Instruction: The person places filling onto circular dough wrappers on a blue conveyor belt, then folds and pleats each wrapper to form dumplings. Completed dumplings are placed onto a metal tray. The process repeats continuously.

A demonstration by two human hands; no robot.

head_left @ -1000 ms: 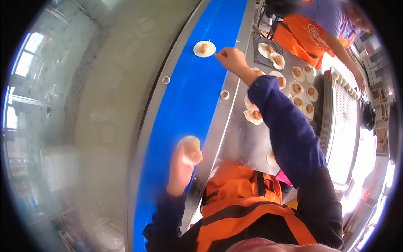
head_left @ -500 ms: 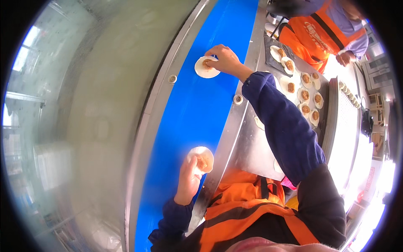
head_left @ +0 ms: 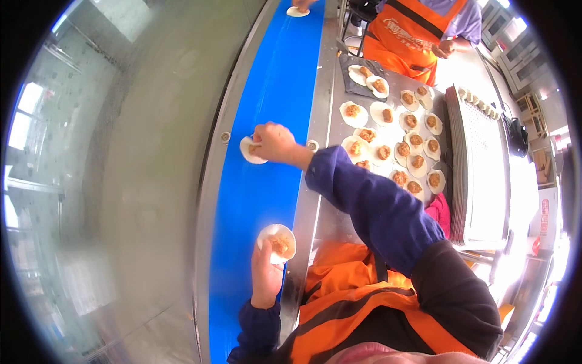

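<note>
In my left hand (head_left: 265, 280) lies a round, pale dumpling wrapper (head_left: 284, 231) with a mound of orange-brown filling (head_left: 278, 245). The thumb reaches over its edge, and the hand is just above the near part of the blue conveyor belt (head_left: 247, 209). Farther up the belt, my right hand (head_left: 276, 144) has its fingers closed at the right side of another filled wrapper (head_left: 250, 153). That wrapper's filling is mostly hidden by the fingers. Whether it still touches the belt I cannot tell.
Several filled wrappers (head_left: 383, 153) cover the steel table (head_left: 339, 209) to the right, two on a dark board (head_left: 350, 91). Beyond stands a stack of trays (head_left: 476, 164). A person in an orange apron (head_left: 397, 36) is across the table. At the belt's far end another hand (head_left: 303, 4) touches a wrapper (head_left: 297, 12).
My right hand and the wrapper at its fingers have come nearer. The left hand keeps its wrapper. The view has shifted, bringing more table wrappers and a hand at the belt's far end into sight.
</note>
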